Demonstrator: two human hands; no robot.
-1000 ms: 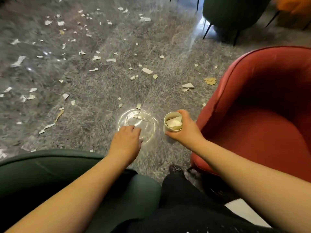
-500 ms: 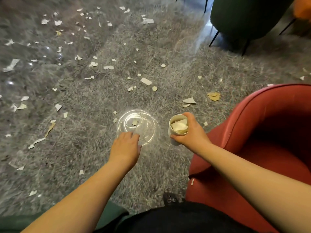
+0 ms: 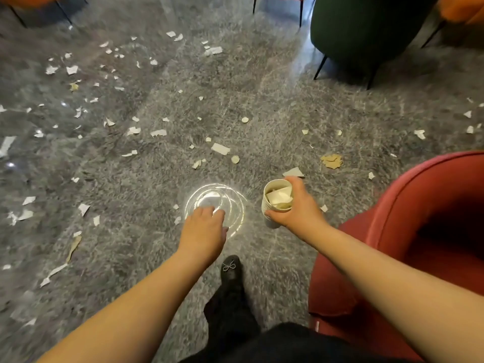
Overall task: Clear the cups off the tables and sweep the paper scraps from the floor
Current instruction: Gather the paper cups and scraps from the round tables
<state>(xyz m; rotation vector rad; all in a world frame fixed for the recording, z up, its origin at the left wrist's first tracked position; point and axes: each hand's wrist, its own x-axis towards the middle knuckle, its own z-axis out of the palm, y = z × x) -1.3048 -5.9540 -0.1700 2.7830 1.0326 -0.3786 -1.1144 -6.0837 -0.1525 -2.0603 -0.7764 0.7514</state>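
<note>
My right hand (image 3: 296,208) grips a paper cup (image 3: 275,205) stuffed with scraps. My left hand (image 3: 203,229) curls round a clear cup (image 3: 217,203); paper scraps (image 3: 220,148) litter the floor (image 3: 262,100)

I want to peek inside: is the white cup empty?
Not empty. The paper cup in the right hand has folded white paper scraps showing inside its open top.

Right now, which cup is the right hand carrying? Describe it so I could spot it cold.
Start at the red armchair on the right; just off its left edge, the right hand grips a white paper cup above the grey carpet. Unlike the clear plastic cup held by the left hand beside it, it is opaque and stuffed with paper scraps.
</note>
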